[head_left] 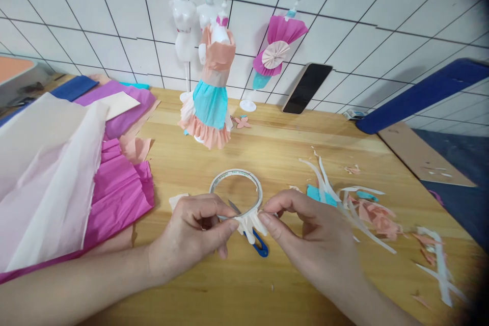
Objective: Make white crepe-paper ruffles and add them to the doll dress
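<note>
Nearest the camera are the two hands. The left hand [196, 226] pinches one end of a small frilly white paper [250, 226] — thumb and pointing finger pressed close. The right hand [305, 224] pinches the other end just as tightly. The paper sits between the fingertips, its wavy bits hanging toward six o'clock. From the paper, a tape ring [260, 191] is near at eleven o'clock, a blue scissors handle [262, 248] peeks out at five — and paper scraps [376, 218] lie at three.
</note>
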`<move>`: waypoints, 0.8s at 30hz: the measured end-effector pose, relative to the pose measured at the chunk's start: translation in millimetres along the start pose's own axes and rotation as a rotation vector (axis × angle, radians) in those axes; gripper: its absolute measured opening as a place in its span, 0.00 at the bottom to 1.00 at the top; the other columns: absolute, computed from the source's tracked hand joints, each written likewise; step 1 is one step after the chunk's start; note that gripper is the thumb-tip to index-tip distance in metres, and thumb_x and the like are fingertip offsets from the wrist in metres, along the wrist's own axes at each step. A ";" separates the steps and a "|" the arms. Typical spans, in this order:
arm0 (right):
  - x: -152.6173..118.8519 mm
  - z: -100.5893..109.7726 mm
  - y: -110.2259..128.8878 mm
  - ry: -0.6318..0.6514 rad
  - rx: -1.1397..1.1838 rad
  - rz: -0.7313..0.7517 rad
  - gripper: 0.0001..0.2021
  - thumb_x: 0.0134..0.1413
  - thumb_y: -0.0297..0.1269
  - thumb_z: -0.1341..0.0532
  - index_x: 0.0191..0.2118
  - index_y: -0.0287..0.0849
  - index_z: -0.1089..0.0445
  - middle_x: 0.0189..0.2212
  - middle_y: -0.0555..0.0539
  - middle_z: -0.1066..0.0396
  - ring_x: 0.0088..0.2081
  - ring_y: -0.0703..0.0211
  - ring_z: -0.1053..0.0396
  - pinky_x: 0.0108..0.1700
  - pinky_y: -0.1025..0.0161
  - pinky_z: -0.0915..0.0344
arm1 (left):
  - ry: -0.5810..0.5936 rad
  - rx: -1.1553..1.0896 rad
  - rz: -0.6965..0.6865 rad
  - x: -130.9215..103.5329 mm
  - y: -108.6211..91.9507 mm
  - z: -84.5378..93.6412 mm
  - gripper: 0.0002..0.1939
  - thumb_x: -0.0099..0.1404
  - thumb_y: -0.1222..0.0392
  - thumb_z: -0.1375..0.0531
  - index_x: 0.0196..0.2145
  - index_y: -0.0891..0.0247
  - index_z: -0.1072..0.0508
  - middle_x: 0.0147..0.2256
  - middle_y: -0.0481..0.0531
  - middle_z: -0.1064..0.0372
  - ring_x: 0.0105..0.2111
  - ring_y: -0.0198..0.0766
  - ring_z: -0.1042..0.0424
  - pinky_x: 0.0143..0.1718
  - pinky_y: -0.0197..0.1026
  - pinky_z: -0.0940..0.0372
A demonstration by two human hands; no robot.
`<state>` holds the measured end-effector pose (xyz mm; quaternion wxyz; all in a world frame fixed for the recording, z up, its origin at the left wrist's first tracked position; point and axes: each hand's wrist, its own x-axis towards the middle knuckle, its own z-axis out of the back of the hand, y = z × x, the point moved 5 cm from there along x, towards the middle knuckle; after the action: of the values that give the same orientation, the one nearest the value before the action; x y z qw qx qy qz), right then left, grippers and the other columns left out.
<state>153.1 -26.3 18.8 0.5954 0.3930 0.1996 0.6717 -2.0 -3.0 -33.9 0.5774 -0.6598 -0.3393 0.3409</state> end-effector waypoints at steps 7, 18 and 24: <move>1.3 2.4 -1.1 -0.046 0.015 -0.002 0.08 0.45 0.28 0.41 0.20 0.44 0.33 0.16 0.55 0.31 0.20 0.66 0.34 0.23 0.69 0.38 | -0.001 0.000 -0.017 -1.0 0.0 0.3 0.07 0.60 0.61 0.39 0.31 0.67 0.23 0.26 0.49 0.32 0.15 0.26 0.32 0.16 0.26 0.38; 0.7 -2.2 -4.6 -0.015 0.024 -0.055 0.08 0.45 0.27 0.41 0.20 0.44 0.32 0.16 0.54 0.31 0.20 0.65 0.33 0.24 0.69 0.37 | 0.005 0.002 -0.025 -1.7 0.2 -0.5 0.07 0.60 0.60 0.39 0.32 0.65 0.22 0.28 0.49 0.31 0.15 0.26 0.31 0.16 0.26 0.38; 0.1 -10.1 -19.8 0.034 0.148 -0.200 0.06 0.45 0.30 0.40 0.21 0.44 0.34 0.17 0.54 0.33 0.20 0.64 0.34 0.23 0.68 0.37 | 0.052 -0.069 0.028 -1.4 1.8 -1.7 0.05 0.60 0.63 0.39 0.30 0.67 0.23 0.26 0.47 0.33 0.16 0.27 0.29 0.14 0.23 0.41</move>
<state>158.1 -20.0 -1.9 0.6254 0.4026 0.2966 0.5989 -1.2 -5.2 -35.4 0.5581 -0.6927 -0.3262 0.3199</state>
